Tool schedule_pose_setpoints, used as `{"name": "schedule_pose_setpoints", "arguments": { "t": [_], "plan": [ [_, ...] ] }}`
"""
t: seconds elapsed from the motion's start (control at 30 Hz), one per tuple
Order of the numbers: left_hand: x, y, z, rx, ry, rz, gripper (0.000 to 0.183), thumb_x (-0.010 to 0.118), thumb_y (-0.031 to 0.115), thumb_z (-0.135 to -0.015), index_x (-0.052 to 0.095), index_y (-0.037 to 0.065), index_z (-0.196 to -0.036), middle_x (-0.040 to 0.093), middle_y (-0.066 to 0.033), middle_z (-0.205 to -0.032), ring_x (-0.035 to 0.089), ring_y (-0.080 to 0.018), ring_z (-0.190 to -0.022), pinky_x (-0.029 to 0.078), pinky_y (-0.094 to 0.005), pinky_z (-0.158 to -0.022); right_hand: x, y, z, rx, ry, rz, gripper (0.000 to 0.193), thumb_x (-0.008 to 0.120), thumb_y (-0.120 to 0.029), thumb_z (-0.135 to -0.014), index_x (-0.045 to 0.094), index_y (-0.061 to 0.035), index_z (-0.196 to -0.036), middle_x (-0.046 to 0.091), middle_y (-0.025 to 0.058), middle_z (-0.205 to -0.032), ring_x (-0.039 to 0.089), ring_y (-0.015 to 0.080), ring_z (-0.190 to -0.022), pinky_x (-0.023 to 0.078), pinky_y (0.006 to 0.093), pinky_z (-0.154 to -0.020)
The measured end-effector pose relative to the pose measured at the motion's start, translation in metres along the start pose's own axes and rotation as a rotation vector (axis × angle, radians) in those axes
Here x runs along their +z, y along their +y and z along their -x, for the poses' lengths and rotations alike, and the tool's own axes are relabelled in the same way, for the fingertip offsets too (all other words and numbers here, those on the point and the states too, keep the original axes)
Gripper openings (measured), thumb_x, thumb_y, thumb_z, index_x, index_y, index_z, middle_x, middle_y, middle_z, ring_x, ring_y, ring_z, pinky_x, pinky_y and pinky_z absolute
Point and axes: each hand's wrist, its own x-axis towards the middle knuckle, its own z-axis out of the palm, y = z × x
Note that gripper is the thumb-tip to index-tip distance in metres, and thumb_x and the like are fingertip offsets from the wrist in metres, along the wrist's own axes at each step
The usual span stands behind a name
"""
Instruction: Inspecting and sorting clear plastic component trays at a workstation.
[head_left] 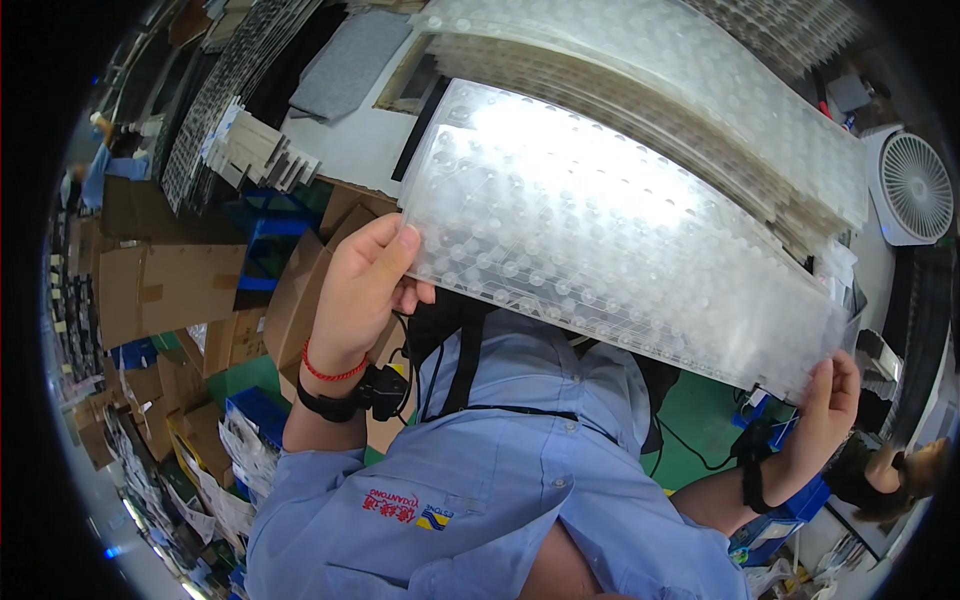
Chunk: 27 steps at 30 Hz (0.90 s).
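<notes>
A long, translucent plastic sheet (590, 220) with rows of round bumps spans the space between my hands. My left hand (375, 265) pinches its near left corner, thumb on top and fingers curled beneath. At the opposite end, my right hand (830, 390) grips the near right corner between thumb and fingers. The sheet's far side lies close to the worktable, and glare whitens part of its surface. Behind it rises a stack of similar bumpy sheets (660, 70). Whether the held sheet touches the table, I cannot tell.
A white fan (912, 187) stands at the table's right end. Grey cloth (350, 65) lies on the white tabletop (350, 150) at left. Cardboard boxes (170, 290) and a blue crate (270, 240) crowd the left floor. Another person's head (905, 480) shows at lower right.
</notes>
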Motion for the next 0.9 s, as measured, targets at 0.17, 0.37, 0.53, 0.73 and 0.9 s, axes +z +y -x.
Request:
{"name": "schedule_pose_setpoints", "arguments": {
  "t": [0.17, 0.37, 0.53, 0.73, 0.9],
  "plan": [
    [0.001, 0.000, -0.001, -0.002, 0.021, 0.007, 0.029, 0.048, 0.029, -0.100, 0.059, 0.002, -0.096, 0.061, -0.0027, -0.070, 0.050, -0.0033, -0.055, 0.039, -0.0158, -0.050, 0.001, 0.010, 0.000, -0.060, -0.099, 0.104, 0.028, 0.061, -0.013, -0.093, 0.055, 0.0021, -0.116, 0.055, -0.0021, -0.085, 0.045, 0.0016, -0.068, 0.034, 0.0154, -0.060],
    [0.004, 0.001, 0.000, 0.024, 0.049, -0.022, 0.024, 0.051, 0.024, -0.098, 0.058, 0.002, -0.093, 0.061, -0.0017, -0.072, 0.053, -0.0034, -0.058, 0.040, -0.0157, -0.051, -0.004, 0.002, 0.009, 0.024, -0.122, -0.010, 0.036, 0.060, -0.008, -0.092, 0.050, 0.0058, -0.124, 0.060, 0.0037, -0.095, 0.055, 0.0068, -0.084, 0.043, 0.0183, -0.077],
    [0.003, 0.006, 0.005, 0.067, 0.079, -0.128, 0.021, 0.047, 0.019, -0.099, 0.058, 0.001, -0.100, 0.059, -0.0005, -0.073, 0.048, -0.0028, -0.054, 0.038, -0.0153, -0.049, 0.011, -0.019, 0.018, 0.020, -0.090, -0.261, 0.048, 0.057, -0.001, -0.091, 0.041, 0.0094, -0.135, 0.064, 0.0109, -0.108, 0.060, 0.0110, -0.094, 0.045, 0.0211, -0.085],
    [0.015, 0.029, -0.014, 0.566, 0.423, -0.677, 0.028, 0.065, 0.012, -0.087, 0.056, 0.001, -0.111, 0.060, -0.0064, -0.085, 0.056, -0.0163, -0.074, 0.044, -0.0279, -0.070, 0.016, -0.013, 0.011, -0.035, -0.156, -0.234, 0.052, 0.055, -0.002, -0.092, 0.035, 0.0101, -0.138, 0.064, 0.0128, -0.111, 0.060, 0.0118, -0.100, 0.044, 0.0228, -0.090],
    [0.043, 0.044, -0.025, 0.973, 0.174, -1.042, 0.042, 0.070, 0.015, -0.079, 0.059, 0.003, -0.117, 0.055, -0.0129, -0.093, 0.053, -0.0302, -0.086, 0.042, -0.0380, -0.077, 0.019, -0.012, 0.006, 0.028, -0.170, -0.235, 0.050, 0.054, -0.003, -0.093, 0.036, 0.0092, -0.138, 0.065, 0.0080, -0.101, 0.057, 0.0051, -0.074, 0.043, 0.0161, -0.061]
  ]
}}
